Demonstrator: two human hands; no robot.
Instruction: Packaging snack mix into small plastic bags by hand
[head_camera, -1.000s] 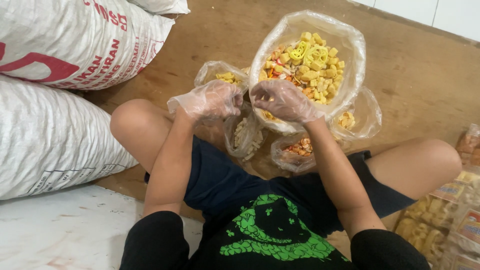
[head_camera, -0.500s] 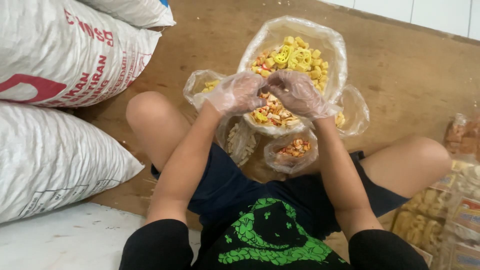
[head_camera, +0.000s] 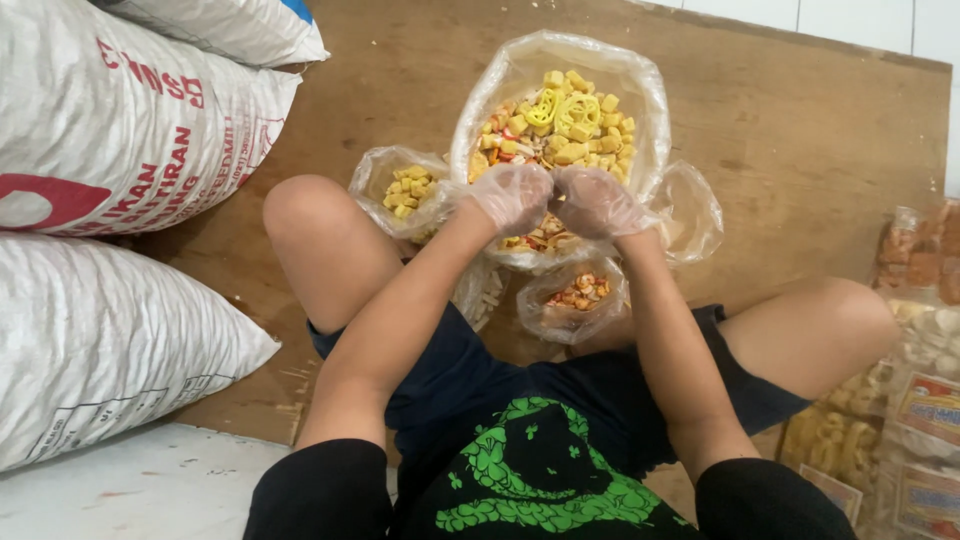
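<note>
Hands in thin clear plastic gloves meet knuckle to knuckle over the near part of a large clear bag of mixed crackers (head_camera: 560, 110); left hand (head_camera: 512, 195) and right hand (head_camera: 595, 200) are both curled inward with fingers bent, but whether they pinch crackers or the bag's rim I cannot tell; the bag stands open on the wooden floor (head_camera: 800, 130), between the person's bare knees, filled with yellow, orange and pale pieces; just left of it sits a small bag of yellow cubes (head_camera: 405, 190); just near of it a small bag of orange-brown crackers (head_camera: 578, 295); to its right another small clear bag (head_camera: 690, 210); far left lie stacked white woven sacks (head_camera: 110, 200); at the right edge, packed snack packets (head_camera: 925, 400).
</note>
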